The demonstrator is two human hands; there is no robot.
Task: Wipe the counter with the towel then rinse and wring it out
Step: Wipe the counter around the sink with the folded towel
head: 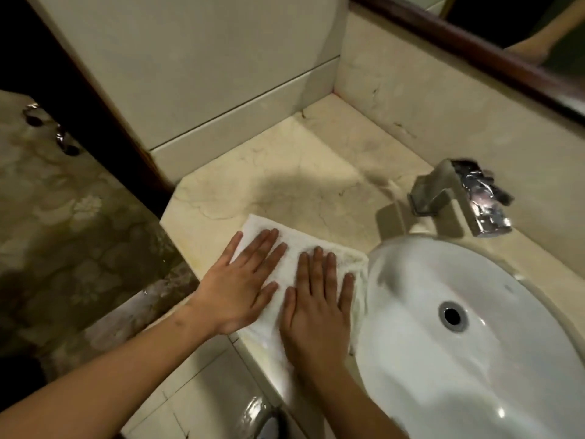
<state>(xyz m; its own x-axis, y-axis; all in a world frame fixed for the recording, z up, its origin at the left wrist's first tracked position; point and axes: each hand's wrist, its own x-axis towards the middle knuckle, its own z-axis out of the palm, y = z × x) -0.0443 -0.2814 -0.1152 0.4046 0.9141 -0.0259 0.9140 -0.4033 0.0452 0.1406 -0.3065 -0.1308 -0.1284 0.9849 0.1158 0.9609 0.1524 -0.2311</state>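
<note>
The wiping stage seems to be under way, while rinsing and wringing look not yet begun: no water shows at the tap, and the cloth lies spread out, not bunched. The left hand [243, 280] lies flat, fingers straight and splayed, pressing the left part of the white terry-cloth towel [294, 248]. The right hand [319, 299], just beside it, presses the same way with fingers extended (neither hand curls round the fabric). The towel sits on the front corner of the beige veined marble counter [300, 179], reaching its front edge and meeting the basin's rim on the right.

The towel is a soft, nubby rectangle that should soak up water readily. The counter is smooth polished stone with fine hairline veins, and a dull grey patch beyond the towel probably needs a pass. To the right, the white oval ceramic basin [490, 359] is glossy and smooth around a round metal drain [452, 315]. Behind it stands an angular chrome tap [443, 191], somewhat blurred.
</note>
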